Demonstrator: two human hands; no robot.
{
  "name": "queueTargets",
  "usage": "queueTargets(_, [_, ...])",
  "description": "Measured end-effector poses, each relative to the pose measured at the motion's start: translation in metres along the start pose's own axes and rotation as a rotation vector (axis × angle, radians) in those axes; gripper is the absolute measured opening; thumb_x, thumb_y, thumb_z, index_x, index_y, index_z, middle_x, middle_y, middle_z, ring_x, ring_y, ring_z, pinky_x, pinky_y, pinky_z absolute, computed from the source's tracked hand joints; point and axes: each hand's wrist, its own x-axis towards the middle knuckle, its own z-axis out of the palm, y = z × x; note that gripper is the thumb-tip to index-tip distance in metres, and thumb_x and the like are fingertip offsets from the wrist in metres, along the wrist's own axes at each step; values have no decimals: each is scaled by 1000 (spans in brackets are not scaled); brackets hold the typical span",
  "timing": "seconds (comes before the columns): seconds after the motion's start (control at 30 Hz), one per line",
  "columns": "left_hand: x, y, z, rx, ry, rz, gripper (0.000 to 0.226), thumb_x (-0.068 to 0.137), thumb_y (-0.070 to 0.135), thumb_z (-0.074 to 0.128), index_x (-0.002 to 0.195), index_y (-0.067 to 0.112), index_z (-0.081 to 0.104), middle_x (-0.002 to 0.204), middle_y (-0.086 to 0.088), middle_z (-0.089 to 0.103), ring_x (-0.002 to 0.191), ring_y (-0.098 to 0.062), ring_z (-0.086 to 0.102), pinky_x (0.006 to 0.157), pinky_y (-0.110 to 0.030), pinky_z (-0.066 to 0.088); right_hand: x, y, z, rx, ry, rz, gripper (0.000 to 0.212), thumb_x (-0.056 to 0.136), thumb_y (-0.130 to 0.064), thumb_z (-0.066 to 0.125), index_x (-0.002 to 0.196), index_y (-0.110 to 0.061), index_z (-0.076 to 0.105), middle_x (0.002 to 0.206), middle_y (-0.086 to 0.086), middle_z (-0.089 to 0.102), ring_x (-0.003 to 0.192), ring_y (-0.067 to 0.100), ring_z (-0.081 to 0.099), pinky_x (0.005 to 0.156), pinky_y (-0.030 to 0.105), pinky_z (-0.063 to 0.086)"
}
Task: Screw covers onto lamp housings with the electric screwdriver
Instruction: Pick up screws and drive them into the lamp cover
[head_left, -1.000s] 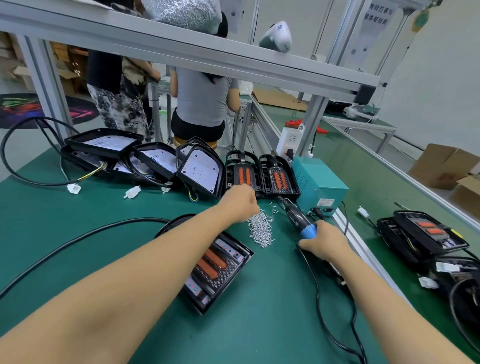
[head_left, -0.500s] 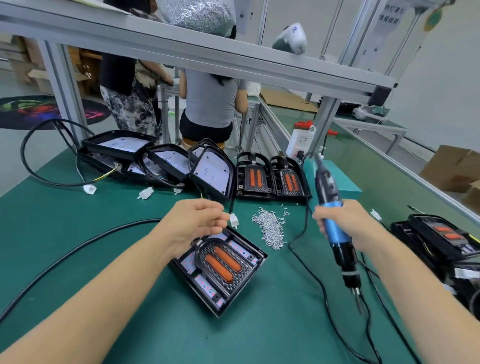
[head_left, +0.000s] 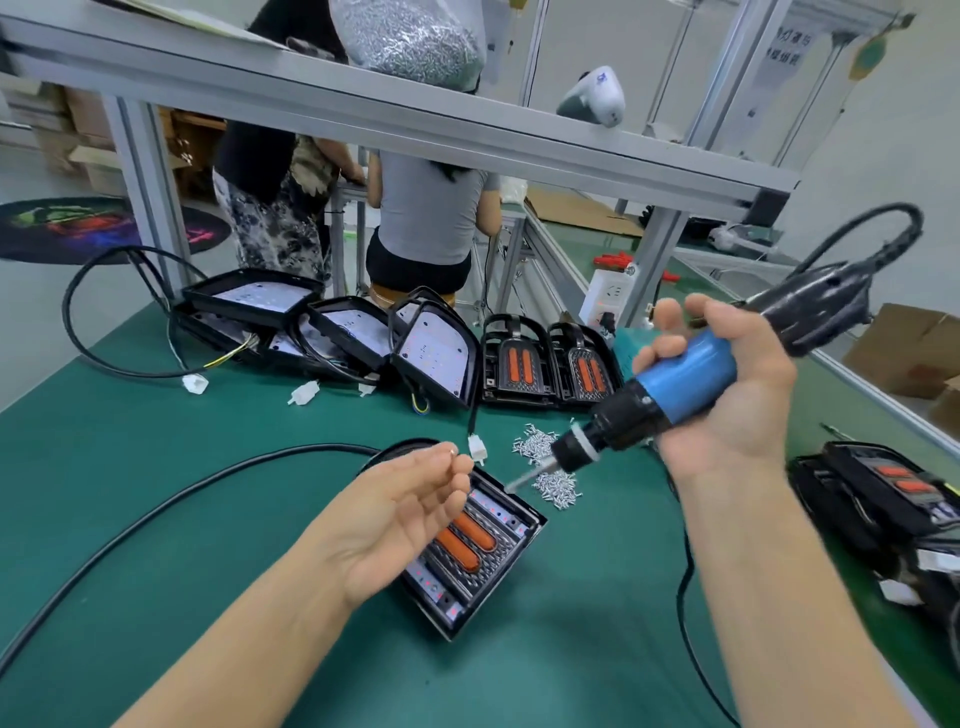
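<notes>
A black lamp housing (head_left: 483, 561) with two orange strips under its ribbed cover lies on the green table in front of me. My left hand (head_left: 400, 514) hovers palm up over its left part and pinches a small screw (head_left: 453, 451) at the fingertips. My right hand (head_left: 727, 395) grips the blue and black electric screwdriver (head_left: 660, 395). The tool is tilted, and its bit (head_left: 519, 482) points down-left, close to my left fingertips. A pile of loose screws (head_left: 550, 467) lies just beyond the housing.
Several open housings (head_left: 332, 332) with white connectors are stacked at the back left, two covered ones (head_left: 550, 364) behind the screws, and more housings (head_left: 883, 499) at the right. A black cable (head_left: 156, 509) crosses the table. Two people stand beyond the aluminium frame (head_left: 415, 130).
My right hand picked the screwdriver up from the table and swung its bit toward my left hand. My left hand came back from the screw pile and turned palm up.
</notes>
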Motion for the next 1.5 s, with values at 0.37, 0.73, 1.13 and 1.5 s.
queueTargets(0.37, [-12, -7, 8, 55, 7, 116, 13, 76, 15, 59, 85, 5, 62, 70, -4, 63, 58, -10, 57, 53, -21, 54, -14, 23, 25, 81, -44, -202, 11, 77, -17, 58, 86, -15, 51, 60, -5, 52, 50, 8, 48, 58, 23, 46])
queueTargets(0.73, [-15, -9, 9, 45, 9, 154, 12, 74, 15, 62, 79, 5, 67, 71, -7, 65, 58, -11, 59, 53, -22, 54, -18, 27, 28, 51, -77, -213, 11, 77, -17, 58, 86, -15, 51, 60, -5, 53, 50, 8, 49, 56, 23, 47])
queueTargets(1.13, [-18, -12, 8, 41, 15, 151, 14, 76, 13, 60, 85, 3, 64, 71, -7, 65, 57, -11, 59, 52, -21, 53, -19, 27, 26, 34, -98, -210, 9, 78, -16, 57, 84, -15, 51, 59, -5, 52, 50, 8, 49, 56, 23, 46])
queueTargets(1.5, [-20, -11, 11, 116, 68, 210, 10, 84, 8, 56, 88, 1, 62, 68, -6, 64, 55, -10, 57, 51, -21, 53, -18, 29, 26, 54, -102, -205, 11, 79, -16, 57, 87, -14, 49, 60, -5, 52, 50, 7, 49, 55, 23, 46])
